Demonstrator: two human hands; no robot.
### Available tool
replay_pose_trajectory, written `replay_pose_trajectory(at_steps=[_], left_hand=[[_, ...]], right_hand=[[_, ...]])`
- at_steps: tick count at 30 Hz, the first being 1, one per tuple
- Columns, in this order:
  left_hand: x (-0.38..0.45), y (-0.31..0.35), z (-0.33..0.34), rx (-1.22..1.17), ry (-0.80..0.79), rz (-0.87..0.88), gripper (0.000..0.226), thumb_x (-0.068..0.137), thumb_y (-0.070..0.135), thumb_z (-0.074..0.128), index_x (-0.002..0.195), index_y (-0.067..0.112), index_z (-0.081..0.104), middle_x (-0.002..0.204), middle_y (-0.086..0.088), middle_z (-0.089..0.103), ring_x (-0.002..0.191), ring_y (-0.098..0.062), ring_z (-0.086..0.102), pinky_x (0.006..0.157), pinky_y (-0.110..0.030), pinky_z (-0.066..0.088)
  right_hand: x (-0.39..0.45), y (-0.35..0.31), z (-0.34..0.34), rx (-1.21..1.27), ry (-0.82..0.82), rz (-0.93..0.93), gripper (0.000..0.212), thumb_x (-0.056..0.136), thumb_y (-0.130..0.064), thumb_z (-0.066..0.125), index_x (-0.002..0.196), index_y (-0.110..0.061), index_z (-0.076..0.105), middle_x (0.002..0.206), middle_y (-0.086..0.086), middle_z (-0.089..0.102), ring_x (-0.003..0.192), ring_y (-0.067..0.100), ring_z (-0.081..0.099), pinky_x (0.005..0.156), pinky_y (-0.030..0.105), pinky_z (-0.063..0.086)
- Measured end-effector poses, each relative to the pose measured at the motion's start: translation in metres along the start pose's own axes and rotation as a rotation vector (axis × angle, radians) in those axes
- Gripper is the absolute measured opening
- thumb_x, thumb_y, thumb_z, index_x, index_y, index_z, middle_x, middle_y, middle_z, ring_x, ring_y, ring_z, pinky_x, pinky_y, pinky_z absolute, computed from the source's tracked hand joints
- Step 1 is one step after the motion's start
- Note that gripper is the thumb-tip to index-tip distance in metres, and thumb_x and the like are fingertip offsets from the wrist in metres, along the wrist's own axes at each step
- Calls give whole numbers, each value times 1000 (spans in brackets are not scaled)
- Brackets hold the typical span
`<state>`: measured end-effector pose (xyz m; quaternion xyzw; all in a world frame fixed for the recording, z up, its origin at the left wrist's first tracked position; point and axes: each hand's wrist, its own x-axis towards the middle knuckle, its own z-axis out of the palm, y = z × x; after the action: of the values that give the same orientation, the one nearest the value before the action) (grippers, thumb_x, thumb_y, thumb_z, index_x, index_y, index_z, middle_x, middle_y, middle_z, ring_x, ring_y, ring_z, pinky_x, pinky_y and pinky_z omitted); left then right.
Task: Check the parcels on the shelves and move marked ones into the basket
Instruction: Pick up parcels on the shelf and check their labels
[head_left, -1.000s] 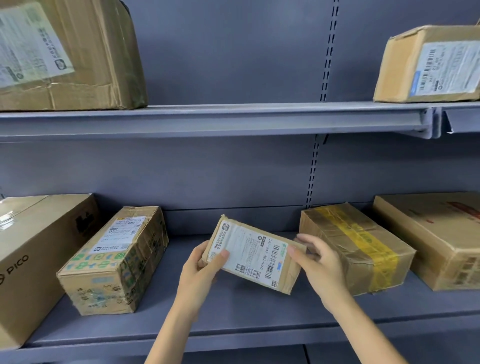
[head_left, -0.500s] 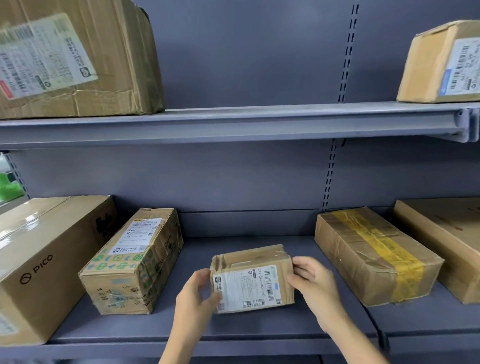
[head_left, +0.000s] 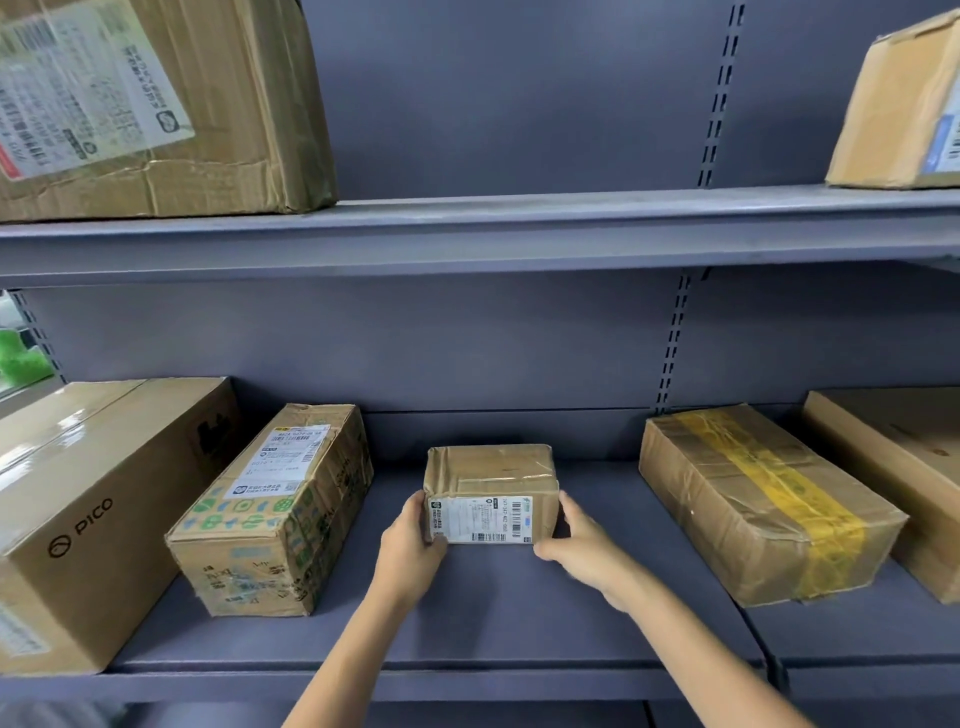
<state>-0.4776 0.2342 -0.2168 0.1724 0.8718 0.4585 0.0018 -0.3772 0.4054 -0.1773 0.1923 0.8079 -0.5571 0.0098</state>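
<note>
A small brown parcel (head_left: 491, 480) with a white barcode label on its front face rests on the lower shelf (head_left: 498, 613), in the middle. My left hand (head_left: 410, 553) presses its left side. My right hand (head_left: 584, 540) grips its right side, thumb at the lower front corner. Both hands hold the parcel between them. No basket is in view.
On the lower shelf, a labelled box with green print (head_left: 275, 512) and a big PICO box (head_left: 88, 519) sit left; a yellow-taped box (head_left: 763, 501) and another carton (head_left: 904, 467) sit right. The upper shelf (head_left: 519, 228) carries a large box (head_left: 156, 104) and a smaller one (head_left: 904, 104).
The small parcel, held tilted above the shelf a second ago, has been lowered and turned flat onto the shelf, label facing me. Both hands stay on its sides.
</note>
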Motion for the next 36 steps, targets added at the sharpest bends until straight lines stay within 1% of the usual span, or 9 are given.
replay_pose_trajectory(at_steps=[3,5,10,14,18,23,28,32,36], left_hand=[[-6,-4,10,53,106,8,64,78,0,62,136,0,34,137,-16,45,128,-31,39,95,-24,30],[-12,-1,22,140,204,69,68,71,-4,66,133,-5,38,137,-27,40,129,-43,34,105,-45,28],[-28,47,64,229,321,457,61,60,3,66,118,8,45,124,-26,47,110,-35,37,87,-50,43],[-29,91,111,111,113,581,56,68,14,54,122,19,37,128,-15,43,114,-27,33,96,-44,37],[-37,126,150,176,-137,666,54,81,18,50,132,23,33,140,-8,32,127,-20,23,106,-38,28],[-45,148,183,344,-422,487,59,88,28,48,140,17,23,141,-1,27,128,-24,25,103,-31,27],[-54,149,200,425,-547,460,61,90,23,47,142,12,18,144,-4,26,126,-27,28,103,-33,30],[-42,147,179,156,-521,403,67,85,25,50,143,13,19,141,-2,28,124,-21,26,100,-20,26],[-36,160,134,-233,-352,470,67,66,38,55,127,43,29,124,18,36,116,-1,31,87,4,22]], right_hand=[[-4,11,-3,0,69,34,72,85,-13,54,146,-24,18,149,1,30,126,16,38,101,30,38],[-14,21,-10,-15,151,14,65,85,-18,56,142,-27,27,149,-1,29,134,17,33,107,33,34],[-48,32,-55,-139,459,-183,31,85,-11,58,114,-19,58,120,-9,50,115,4,43,96,16,31],[-72,39,-110,-164,803,-228,18,83,-5,59,96,-15,67,98,-11,57,100,8,54,86,19,39],[-80,62,-172,-209,970,-67,24,87,-8,55,109,-13,62,113,3,60,88,16,55,75,24,39],[-69,89,-210,-140,929,142,50,87,-11,55,135,-10,41,136,14,47,113,29,50,87,30,38],[-65,98,-214,201,684,184,62,89,-15,52,144,-21,25,144,6,38,129,26,38,100,34,33],[-81,93,-211,215,627,-5,67,85,0,56,142,-26,32,137,0,42,117,16,45,90,28,37],[-96,70,-205,195,605,-266,78,78,1,65,132,-46,33,132,-18,44,122,10,42,98,31,39]])
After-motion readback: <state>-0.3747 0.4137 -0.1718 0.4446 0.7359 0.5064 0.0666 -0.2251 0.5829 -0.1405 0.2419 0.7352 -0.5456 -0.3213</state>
